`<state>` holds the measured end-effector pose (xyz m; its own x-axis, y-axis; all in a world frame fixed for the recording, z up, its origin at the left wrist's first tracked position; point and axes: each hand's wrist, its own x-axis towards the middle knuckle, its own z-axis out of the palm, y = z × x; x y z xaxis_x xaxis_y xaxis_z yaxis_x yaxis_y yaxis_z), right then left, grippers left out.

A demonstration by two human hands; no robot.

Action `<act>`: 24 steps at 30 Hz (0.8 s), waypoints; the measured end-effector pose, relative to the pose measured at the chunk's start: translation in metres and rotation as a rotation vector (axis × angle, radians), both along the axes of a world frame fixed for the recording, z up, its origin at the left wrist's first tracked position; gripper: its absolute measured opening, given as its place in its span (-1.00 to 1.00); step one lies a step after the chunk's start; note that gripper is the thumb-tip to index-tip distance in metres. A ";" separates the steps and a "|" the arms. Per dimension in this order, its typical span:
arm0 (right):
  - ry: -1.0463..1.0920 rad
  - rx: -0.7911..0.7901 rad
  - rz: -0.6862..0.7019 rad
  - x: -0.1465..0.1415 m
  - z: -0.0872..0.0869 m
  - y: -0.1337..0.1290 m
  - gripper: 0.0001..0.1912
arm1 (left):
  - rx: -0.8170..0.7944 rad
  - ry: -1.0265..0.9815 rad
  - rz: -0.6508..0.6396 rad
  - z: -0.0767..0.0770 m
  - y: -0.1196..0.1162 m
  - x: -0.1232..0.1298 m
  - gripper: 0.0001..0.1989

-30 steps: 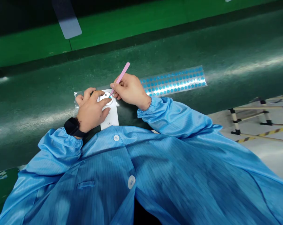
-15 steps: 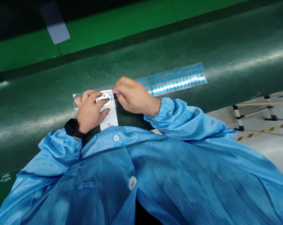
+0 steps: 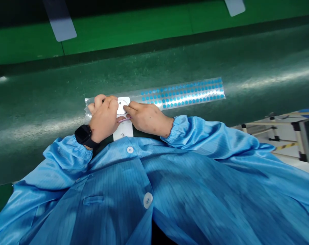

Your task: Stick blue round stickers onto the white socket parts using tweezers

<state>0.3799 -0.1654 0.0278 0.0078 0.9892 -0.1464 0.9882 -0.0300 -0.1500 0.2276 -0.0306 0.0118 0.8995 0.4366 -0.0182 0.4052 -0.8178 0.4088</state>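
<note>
A flat white panel (image 3: 123,132) lies in front of me, bearing a rounded white piece with a dark outline and a small dark hole (image 3: 120,103). My left hand (image 3: 103,115) rests on the panel's left side, its fingers curled over it and the thumb near the rounded piece. From the right, my right hand (image 3: 148,117) grips a thin pink stick (image 3: 124,119) that crosses the panel below the rounded piece. Its index fingertip touches the rounded piece's right side. The stick's far end meets my left thumb, and the right hand's lower fingers are hidden.
Under and beside the panel runs a clear plastic sheet with rows of blue dots (image 3: 192,93) on a dark green work surface (image 3: 154,71). Pale strips (image 3: 63,29) hang over the green far edge. A tube-framed rack (image 3: 274,127) stands at the right.
My right hand has moved down and left onto the panel, bringing the pink stick across it. My left index finger has drawn back from the rounded piece, and the teal spot there no longer shows.
</note>
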 end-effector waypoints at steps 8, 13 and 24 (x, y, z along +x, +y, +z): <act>-0.002 -0.061 -0.063 -0.005 0.008 0.000 -0.51 | 0.002 0.061 -0.029 0.007 0.002 0.007 -0.66; 0.004 -0.122 -0.035 0.001 0.015 0.004 -0.57 | 0.006 0.151 -0.014 0.014 0.005 0.012 -0.63; 0.122 -0.213 -0.087 0.010 0.023 0.017 -0.61 | -0.068 0.247 0.021 0.024 0.006 0.022 -0.53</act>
